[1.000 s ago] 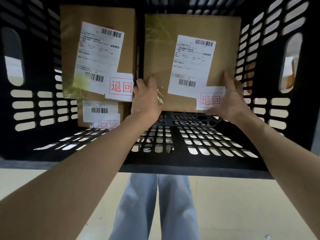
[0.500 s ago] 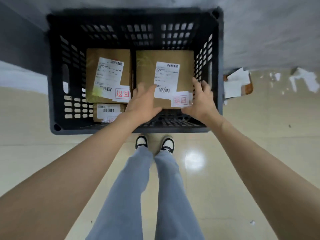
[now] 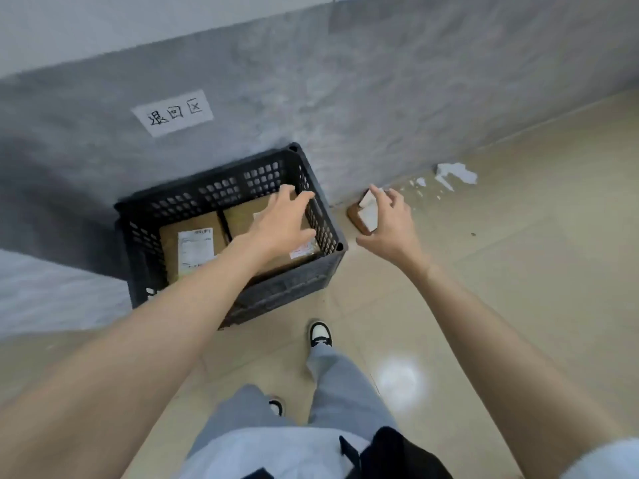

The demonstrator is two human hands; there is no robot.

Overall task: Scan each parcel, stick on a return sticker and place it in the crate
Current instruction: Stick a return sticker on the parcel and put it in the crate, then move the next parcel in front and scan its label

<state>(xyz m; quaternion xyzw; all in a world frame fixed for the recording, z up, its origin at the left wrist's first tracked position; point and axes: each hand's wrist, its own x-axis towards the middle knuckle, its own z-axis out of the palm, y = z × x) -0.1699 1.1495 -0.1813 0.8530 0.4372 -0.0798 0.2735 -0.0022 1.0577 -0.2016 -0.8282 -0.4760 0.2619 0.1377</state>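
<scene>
A: The left hand [image 3: 280, 225] hangs above the black crate [image 3: 290, 290], fingers spread, holding nothing. 1 second ago the 2 hands gripped that parcel [image 3: 237, 217] down inside.
B: And the right hand [image 3: 392, 224]?
A: Loose and bare too, out past the crate's side, over the floor. The parcel lies flat in the crate beside another labelled parcel [image 3: 195, 248].
B: Then this parcel looks placed. Likely they go for the next.

- Black crate [image 3: 207, 183] on the floor [image 3: 501, 278] holds left parcel [image 3: 193, 248] beside right parcel [image 3: 242, 216].
- Left hand [image 3: 281, 223], fingers spread, over the crate; right hand [image 3: 390, 226] beside it.
</scene>
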